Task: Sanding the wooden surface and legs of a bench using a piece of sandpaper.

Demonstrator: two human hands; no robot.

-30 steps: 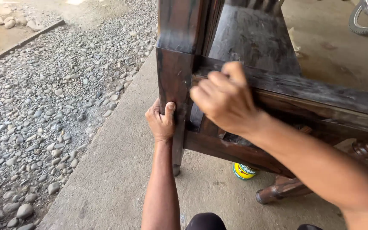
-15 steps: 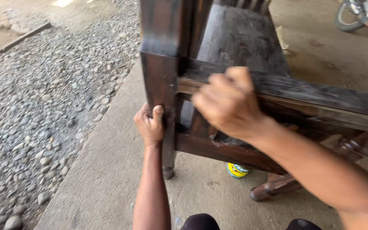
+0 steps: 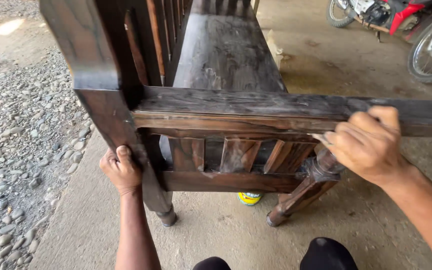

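Observation:
A dark wooden bench (image 3: 226, 50) with a slatted back stands end-on before me. My left hand (image 3: 121, 170) grips its rear leg post low down, thumb over the front face. My right hand (image 3: 368, 145) presses against the side of the armrest (image 3: 256, 107) near its right end, fingers curled on something small and pale that I cannot make out. The armrest's top looks dusty and worn pale. Below it are short slats and a turned front leg (image 3: 301, 192).
A yellow can (image 3: 249, 198) sits on the concrete floor under the bench. Loose gravel (image 3: 21, 150) lies to the left of the concrete slab. A red motorcycle (image 3: 406, 25) is parked at the back right. My knees (image 3: 326, 252) show at the bottom edge.
My right hand has slid along the armrest from its left part to its right end. The view has drawn back and shifted, and my left hand keeps its hold on the leg post.

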